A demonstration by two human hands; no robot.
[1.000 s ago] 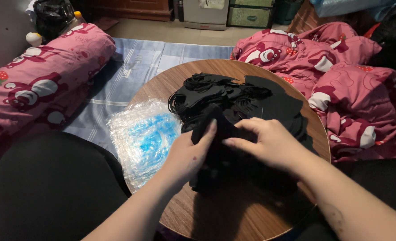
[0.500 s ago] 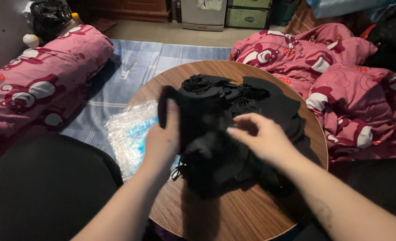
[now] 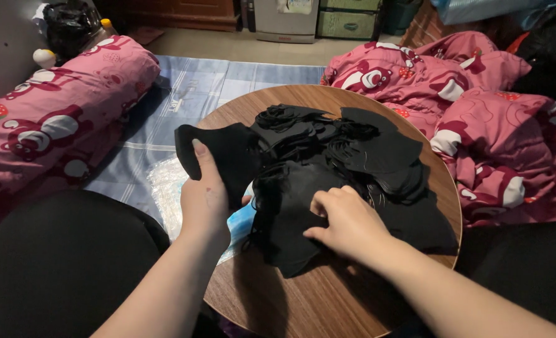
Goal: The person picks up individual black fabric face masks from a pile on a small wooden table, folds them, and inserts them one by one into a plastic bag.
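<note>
Floor level, seen from above the person's lap. A pink bedding roll printed with cartoon bears and strawberries [image 3: 52,125] lies along the left; a crumpled pink blanket in the same print [image 3: 478,125] is heaped at right. Between them a blue checked mat [image 3: 184,100] covers the floor.

A round wooden table [image 3: 328,300] stands just in front of the person. Most of its top is covered by a heap of black face masks [image 3: 365,156], ear loops tangled together.

Off the table's left edge, on the mat — a clear plastic bag with blue contents [image 3: 165,188], partly hidden by the left arm.

Left hand [image 3: 206,197]: closed on one black mask [image 3: 228,153], thumb up along its front, holding it lifted at the left edge of the heap. Right hand [image 3: 347,222]: fingers curled, pressing on a folded stack of black masks [image 3: 290,213] at the near side of the heap — whether it pinches anything I cannot tell.
</note>
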